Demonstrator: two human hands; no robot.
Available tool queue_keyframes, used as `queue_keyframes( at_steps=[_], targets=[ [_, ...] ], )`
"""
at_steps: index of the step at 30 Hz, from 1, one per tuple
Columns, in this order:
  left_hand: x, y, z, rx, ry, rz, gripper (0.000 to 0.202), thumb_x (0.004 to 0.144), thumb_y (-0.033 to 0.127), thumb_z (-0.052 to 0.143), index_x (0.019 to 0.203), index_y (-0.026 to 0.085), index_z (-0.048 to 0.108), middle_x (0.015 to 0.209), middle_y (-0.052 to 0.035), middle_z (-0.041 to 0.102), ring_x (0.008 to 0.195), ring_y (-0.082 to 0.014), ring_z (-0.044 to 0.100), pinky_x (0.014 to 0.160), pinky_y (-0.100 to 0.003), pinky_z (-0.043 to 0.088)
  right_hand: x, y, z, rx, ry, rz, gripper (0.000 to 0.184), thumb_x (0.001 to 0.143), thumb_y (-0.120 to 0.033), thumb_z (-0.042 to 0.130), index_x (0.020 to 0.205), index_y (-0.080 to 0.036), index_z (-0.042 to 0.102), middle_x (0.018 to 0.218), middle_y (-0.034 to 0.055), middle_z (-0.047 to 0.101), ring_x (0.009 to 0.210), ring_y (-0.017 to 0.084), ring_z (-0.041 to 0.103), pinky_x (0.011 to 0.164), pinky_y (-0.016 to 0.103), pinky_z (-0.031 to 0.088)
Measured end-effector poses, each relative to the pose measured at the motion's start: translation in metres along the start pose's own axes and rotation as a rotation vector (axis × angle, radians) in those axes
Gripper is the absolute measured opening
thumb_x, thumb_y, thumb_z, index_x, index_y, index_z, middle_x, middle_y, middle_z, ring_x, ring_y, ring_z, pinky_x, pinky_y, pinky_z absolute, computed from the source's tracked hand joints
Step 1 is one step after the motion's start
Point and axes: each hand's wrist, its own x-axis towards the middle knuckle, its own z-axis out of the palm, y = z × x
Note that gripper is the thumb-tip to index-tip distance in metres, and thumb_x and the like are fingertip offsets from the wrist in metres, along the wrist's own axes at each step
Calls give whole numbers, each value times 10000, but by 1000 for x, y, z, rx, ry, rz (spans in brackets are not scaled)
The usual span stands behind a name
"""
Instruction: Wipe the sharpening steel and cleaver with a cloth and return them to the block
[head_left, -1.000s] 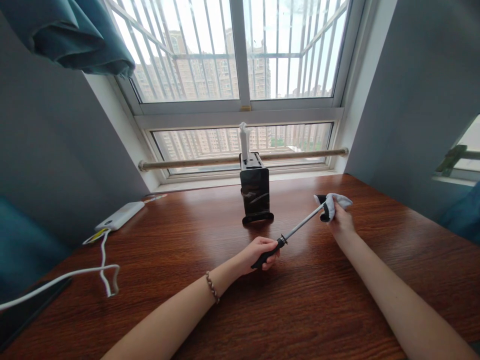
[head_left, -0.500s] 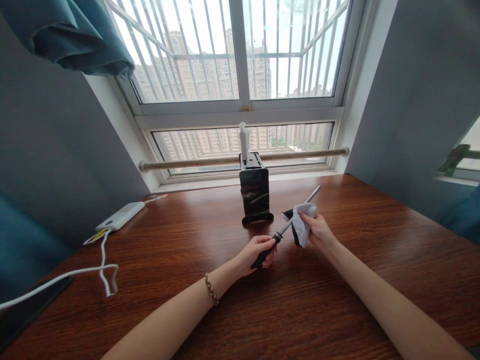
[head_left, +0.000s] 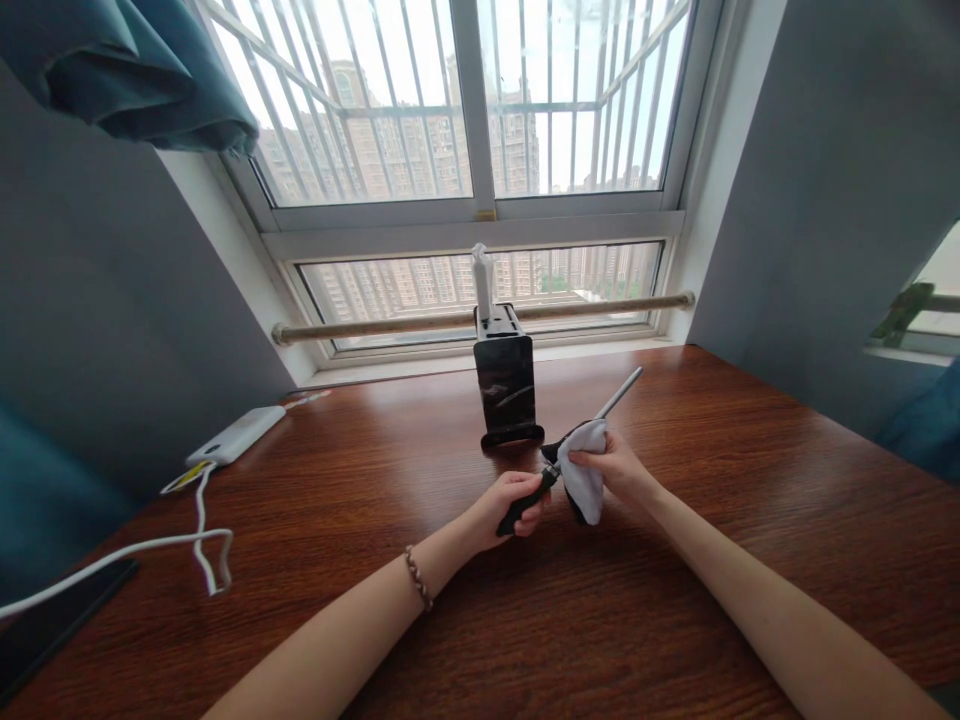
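Note:
My left hand (head_left: 501, 510) is wrapped round the black handle of a sharpening steel (head_left: 621, 392), whose grey rod slants up and to the right above the table. A white and black cloth (head_left: 586, 478) is folded about the rod close to the handle, pinched there by my right hand (head_left: 621, 468). Beyond the cloth the rod's far end shows bare. Behind my hands stands a black knife block (head_left: 505, 390) with slots in its top. Something white and wrapped (head_left: 483, 285) sticks up from it.
On the left of the brown wooden table (head_left: 360, 430) lies a white power strip (head_left: 238, 437) with a white cable (head_left: 201, 530). A dark flat object (head_left: 67, 625) sits at the left edge. A barred window and a horizontal rail (head_left: 375, 328) are behind the table.
My right hand has slid the cloth down the rod toward the handle, so more of the rod's far end is bare. My left hand keeps its grip. The view has shifted slightly.

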Motion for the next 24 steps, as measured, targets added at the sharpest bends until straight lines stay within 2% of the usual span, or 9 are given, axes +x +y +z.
queue_keyframes(
  at_steps=[8, 13, 18, 24],
  targets=[
    [-5, 9, -1, -76, -95, -100, 310, 767, 398, 564, 755, 90, 540, 439, 72, 300, 316, -27, 200, 334, -180, 72, -1, -13, -4, -99, -68, -52, 192, 564, -220, 759, 731, -149, 695, 762, 32, 695, 716, 178, 627, 707, 286, 484],
    [-6, 8, -1, -68, -102, -99, 303, 775, 394, 553, 757, 92, 537, 440, 70, 306, 318, -30, 218, 342, -188, 100, -2, -18, -3, -110, -88, -57, 167, 573, -226, 748, 721, -163, 705, 763, 32, 695, 731, 191, 629, 717, 297, 481],
    [-5, 5, 3, -26, -55, -35, 301, 777, 406, 569, 747, 110, 524, 443, 64, 346, 325, -34, 248, 344, -186, 140, -3, -12, -1, -61, -54, -15, 220, 533, -203, 783, 724, -140, 694, 753, 38, 692, 678, 158, 611, 669, 255, 468],
    [0, -7, 8, 46, 53, 103, 304, 793, 413, 580, 716, 127, 511, 459, 48, 421, 343, -40, 338, 346, -178, 220, -5, -2, 10, 64, 46, 44, 244, 577, -292, 769, 735, -154, 645, 669, 11, 662, 563, 121, 581, 538, 224, 452]
  ],
)
